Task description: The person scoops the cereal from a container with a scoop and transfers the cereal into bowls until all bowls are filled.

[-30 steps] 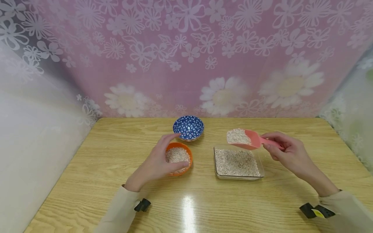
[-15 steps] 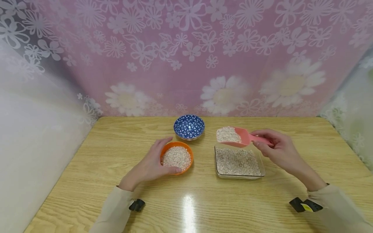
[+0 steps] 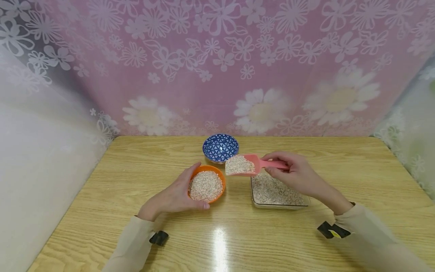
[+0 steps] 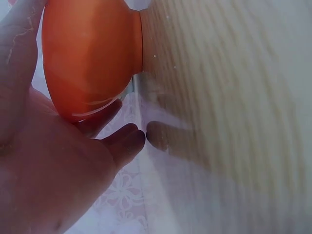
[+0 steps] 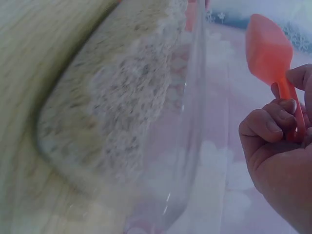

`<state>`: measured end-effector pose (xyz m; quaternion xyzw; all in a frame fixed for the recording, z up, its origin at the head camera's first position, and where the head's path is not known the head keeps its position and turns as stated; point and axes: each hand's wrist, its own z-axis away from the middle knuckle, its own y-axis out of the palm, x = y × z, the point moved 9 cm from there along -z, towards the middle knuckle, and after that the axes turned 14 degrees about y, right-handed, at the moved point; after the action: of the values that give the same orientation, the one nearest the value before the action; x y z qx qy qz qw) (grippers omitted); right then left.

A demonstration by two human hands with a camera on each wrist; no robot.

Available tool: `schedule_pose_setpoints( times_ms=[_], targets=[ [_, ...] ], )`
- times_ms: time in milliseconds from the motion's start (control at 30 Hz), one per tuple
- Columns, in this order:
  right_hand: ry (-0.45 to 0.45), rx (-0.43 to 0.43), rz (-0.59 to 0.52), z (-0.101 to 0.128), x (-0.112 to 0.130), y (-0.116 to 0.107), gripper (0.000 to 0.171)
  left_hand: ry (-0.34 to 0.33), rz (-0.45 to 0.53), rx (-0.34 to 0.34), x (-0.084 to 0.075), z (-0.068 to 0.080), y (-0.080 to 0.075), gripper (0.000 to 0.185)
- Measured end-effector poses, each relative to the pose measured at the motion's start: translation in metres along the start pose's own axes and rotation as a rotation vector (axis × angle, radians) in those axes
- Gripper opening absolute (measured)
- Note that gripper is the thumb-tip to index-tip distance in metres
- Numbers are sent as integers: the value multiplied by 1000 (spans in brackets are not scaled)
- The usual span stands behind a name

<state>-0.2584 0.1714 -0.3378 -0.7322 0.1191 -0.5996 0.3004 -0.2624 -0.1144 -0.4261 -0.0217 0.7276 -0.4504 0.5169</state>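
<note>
On the wooden table (image 3: 102, 211), toward its middle and a little left of centre, the left hand (image 3: 173, 196) cups the orange bowl (image 3: 206, 184): the thumb lies along the bowl's near side, the fingers curve round its far left rim, and the left wrist view shows the palm and fingers against the bowl's rounded outer wall (image 4: 90, 53), with the bowl's foot on the wood. The bowl is heaped nearly to the brim with pale oat flakes (image 3: 205, 185). Just behind it, nearer the back edge of the table, stands a blue patterned bowl (image 3: 220, 147), apart from the hand and with no flakes seen inside. Right of the orange bowl, the pink scoop (image 3: 242, 165) hangs in the air, loaded with flakes, its mouth just beside the orange bowl's right rim and in front of the blue bowl; whether it touches either cannot be told. The right hand (image 3: 295, 175) pinches the scoop's handle, fingers curled over it and thumb beneath, as the right wrist view confirms with knuckles folded round the pink stem (image 5: 287, 105). Below that hand, right of centre, sits a clear rectangular glass dish (image 3: 304, 199) holding a layer of the same flakes, partly hidden by the hand. Beige sleeves (image 3: 136, 245) cover both forearms, each with a dark strap at the wrist. A pink floral curtain (image 3: 238, 68) hangs behind the table's back edge.
</note>
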Motion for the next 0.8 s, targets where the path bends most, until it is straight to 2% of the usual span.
schedule_pose_setpoints(
  times_ms=[367, 500, 667, 800],
  targets=[
    [-49, 166, 121, -27, 34, 46, 22, -22, 20, 21, 0, 1, 0, 126],
    [-93, 177, 222, -34, 48, 59, 20, -20, 21, 22, -1, 1, 0, 126],
    [-151, 159, 402, -38, 62, 75, 16, -19, 22, 18, -1, 1, 0, 124],
    [-164, 164, 456, -40, 67, 86, 17, -25, 41, 15, 0, 1, 0, 125]
  ],
)
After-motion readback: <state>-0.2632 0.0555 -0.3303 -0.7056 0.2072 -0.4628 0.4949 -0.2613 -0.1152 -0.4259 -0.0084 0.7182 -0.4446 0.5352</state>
